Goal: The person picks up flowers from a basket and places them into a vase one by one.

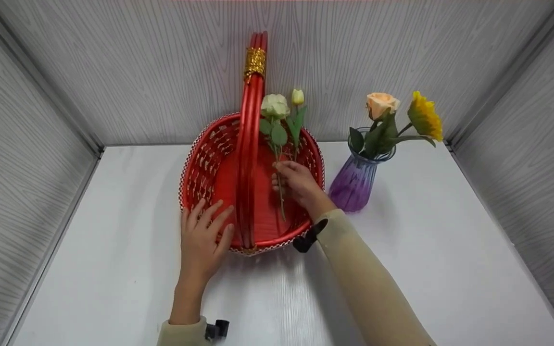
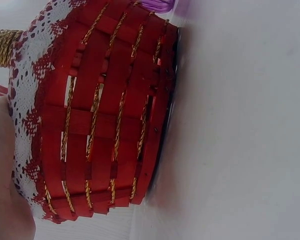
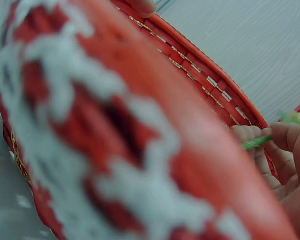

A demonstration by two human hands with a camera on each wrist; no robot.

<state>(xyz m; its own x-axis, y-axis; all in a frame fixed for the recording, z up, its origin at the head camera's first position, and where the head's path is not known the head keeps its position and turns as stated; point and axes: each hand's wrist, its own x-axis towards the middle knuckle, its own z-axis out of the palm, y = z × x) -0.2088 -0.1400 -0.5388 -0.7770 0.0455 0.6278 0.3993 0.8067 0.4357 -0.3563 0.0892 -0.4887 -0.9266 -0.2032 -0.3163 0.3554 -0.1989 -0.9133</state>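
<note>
Fingers of the right hand pinch a white flower over the basket's right side; the left hand's spread wide at its near-left rim. Moving the flower seems the step; next likely needs gentle holding.

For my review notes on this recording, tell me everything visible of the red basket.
The red basket stands upright on the white table. Its gapped wall is woven from flat, wood-like strips threaded with twisted gold cord. White-and-red lace-like trim runs round the rim, and a tall arched handle, wrapped in gold near its top, spans the opening. The left grip rests at the near left rim. The right grip pinches a flower stem over the opening.
</note>
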